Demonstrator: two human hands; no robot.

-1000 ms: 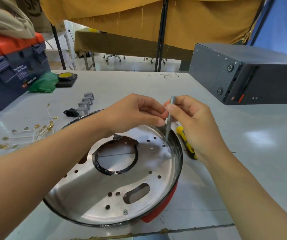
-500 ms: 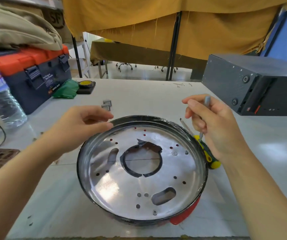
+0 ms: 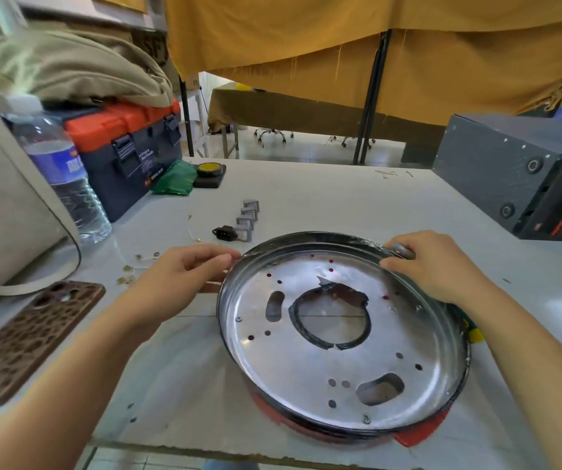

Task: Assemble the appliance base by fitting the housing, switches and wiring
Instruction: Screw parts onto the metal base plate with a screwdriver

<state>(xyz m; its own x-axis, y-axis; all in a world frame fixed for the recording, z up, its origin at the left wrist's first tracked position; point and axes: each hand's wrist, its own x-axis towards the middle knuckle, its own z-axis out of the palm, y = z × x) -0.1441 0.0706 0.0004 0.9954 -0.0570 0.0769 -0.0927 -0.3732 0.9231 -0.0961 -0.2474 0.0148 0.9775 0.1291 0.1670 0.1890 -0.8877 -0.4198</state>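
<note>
The round housing (image 3: 340, 385) lies on the table in front of me, a shiny perforated metal plate with a black rim and red underside. My left hand (image 3: 184, 276) holds its left rim between fingertips and thumb. My right hand (image 3: 432, 266) rests on the far right rim, fingers curled round a thin grey tool (image 3: 402, 251). A row of small grey switches (image 3: 249, 218) and a black power socket (image 3: 225, 232) sit behind the housing. Thin wiring with brass terminals (image 3: 137, 266) lies left of my left hand.
A yellow-green screwdriver (image 3: 473, 332) peeks out under my right forearm. A brown phone case (image 3: 28, 337), a water bottle (image 3: 62, 174) and an orange-lidded toolbox (image 3: 126, 147) stand at the left. A dark grey box (image 3: 523, 178) fills the back right. The table's front edge is close.
Both hands have dropped onto the housing's rim, left to the left side, right to the far right side with the grey tool. My view has shifted left.
</note>
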